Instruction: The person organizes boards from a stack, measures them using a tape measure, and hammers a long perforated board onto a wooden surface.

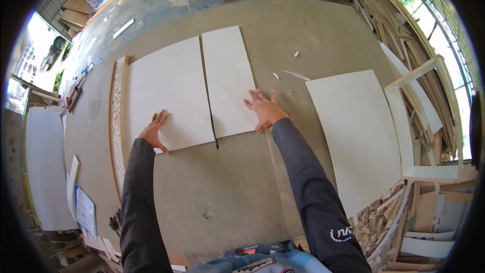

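Two white panels lie side by side on the large tan worktable (222, 197). Fingers spread, my left hand (155, 130) rests at the near edge of the wider left panel (166, 83), its thumb along that edge. My right hand (264, 109) is spread over the near right corner of the narrower right panel (227, 71), partly past its side. A thin dark strip (208, 101) runs along the gap between the panels, and its end sticks out beyond their near edges. Both hands hide small parts of the panel edges.
A long wooden strip (117, 116) lies left of the wider panel. Another white panel (353, 131) lies on the right, beside a pale wooden frame (401, 131). Small white scraps (296, 54) dot the table. A clipboard (86, 211) is at the left edge; stacked boards (399, 30) line the right.
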The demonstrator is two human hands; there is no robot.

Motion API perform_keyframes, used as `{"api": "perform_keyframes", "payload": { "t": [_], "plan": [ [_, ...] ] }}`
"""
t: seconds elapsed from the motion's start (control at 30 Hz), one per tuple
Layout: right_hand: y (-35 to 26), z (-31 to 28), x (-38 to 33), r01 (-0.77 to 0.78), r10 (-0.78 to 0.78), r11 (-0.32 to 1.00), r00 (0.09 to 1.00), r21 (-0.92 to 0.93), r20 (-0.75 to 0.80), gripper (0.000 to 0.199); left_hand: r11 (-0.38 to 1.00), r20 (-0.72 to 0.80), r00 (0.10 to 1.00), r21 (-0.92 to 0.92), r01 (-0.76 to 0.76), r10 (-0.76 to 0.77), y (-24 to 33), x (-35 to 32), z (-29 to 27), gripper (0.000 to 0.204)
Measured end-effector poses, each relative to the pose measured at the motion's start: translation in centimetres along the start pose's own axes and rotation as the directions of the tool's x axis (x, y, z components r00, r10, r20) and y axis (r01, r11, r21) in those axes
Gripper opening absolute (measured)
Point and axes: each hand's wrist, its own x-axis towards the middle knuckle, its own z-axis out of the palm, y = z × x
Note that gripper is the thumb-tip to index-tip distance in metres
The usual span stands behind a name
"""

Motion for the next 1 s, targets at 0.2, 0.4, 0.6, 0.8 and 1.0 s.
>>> {"api": "perform_keyframes", "payload": {
  "t": [0.2, 0.4, 0.6, 0.8, 1.0],
  "plan": [
    [1.9, 0.5, -5.5, -0.078, 0.079, 0.996, 0.996, 0.031, -0.029, 0.104, 0.998, -0.039, 0.997, 0.03, -0.059, 0.06, -2.1, 2.9, -1.5, 0.149],
    [1.4, 4.6, -18.2, -0.187, 0.195, 0.974, 0.979, 0.127, -0.053, 0.084, 0.993, -0.057, 0.992, 0.042, -0.114, 0.116, -5.8, 8.6, -3.3, 0.155],
    [-3.6, 8.6, -28.0, -0.35, 0.409, 0.896, 0.89, 0.273, -0.2, 0.069, 0.99, -0.058, 0.99, 0.06, -0.125, 0.129, -8.2, 11.7, -5.4, 0.158],
    [-9.0, 13.1, -32.8, -0.536, 0.67, 0.731, 0.681, 0.421, -0.296, 0.08, 0.982, -0.204, 0.966, 0.071, 0.173, -0.156, -3.3, 14.0, -7.2, 0.09],
    [-12.8, 12.6, -31.4, -0.722, 0.801, 0.594, 0.572, 0.355, -0.177, 0.132, 0.942, -0.496, 0.806, -0.082, 0.326, -0.323, 7.1, 20.8, -4.3, 0.074]
  ]
}}
